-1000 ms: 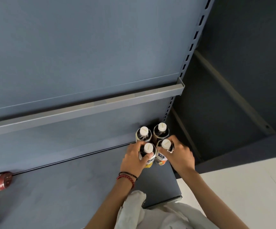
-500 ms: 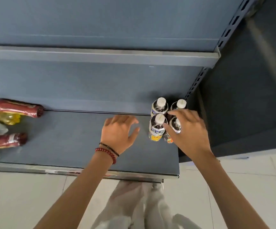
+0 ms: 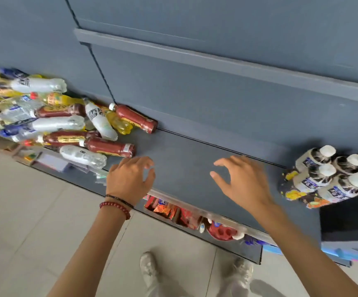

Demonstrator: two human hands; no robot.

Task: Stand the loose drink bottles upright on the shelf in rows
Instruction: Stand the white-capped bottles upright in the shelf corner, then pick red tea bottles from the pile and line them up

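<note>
Both hands hover over the dark blue-grey metal shelf (image 3: pixel 184 163), holding nothing. The left hand (image 3: pixel 128 179) is palm down with its fingers loosely curled, above the front part of the shelf. The right hand (image 3: pixel 242 181) is spread wider, thumb and fingers apart and slightly bent, above the bare middle. Neither touches a bottle.

Right of the right hand, well apart from it, four white-capped bottles with dark and white labels (image 3: pixel 323 179) stand upright in a two-by-two block, touching one another. Left of the left hand lies a heap of loose plastic drink bottles (image 3: pixel 51 121), all on their sides: clear, yellow and dark red ones piled across each other. Nearest the left hand, just beyond its fingertips, are a dark red bottle with a white cap (image 3: pixel 109 147) and a clear crumpled bottle (image 3: pixel 82 156) beside it. Another dark red bottle (image 3: pixel 135 118) lies further off against the back panel (image 3: pixel 216 99).

A red bead bracelet (image 3: pixel 116 207) circles the left wrist. Below the hands, colourful snack packets (image 3: pixel 169 210) show on a lower shelf, and pale shoes (image 3: pixel 150 266) stand on the light tiled floor (image 3: pixel 23 211).
</note>
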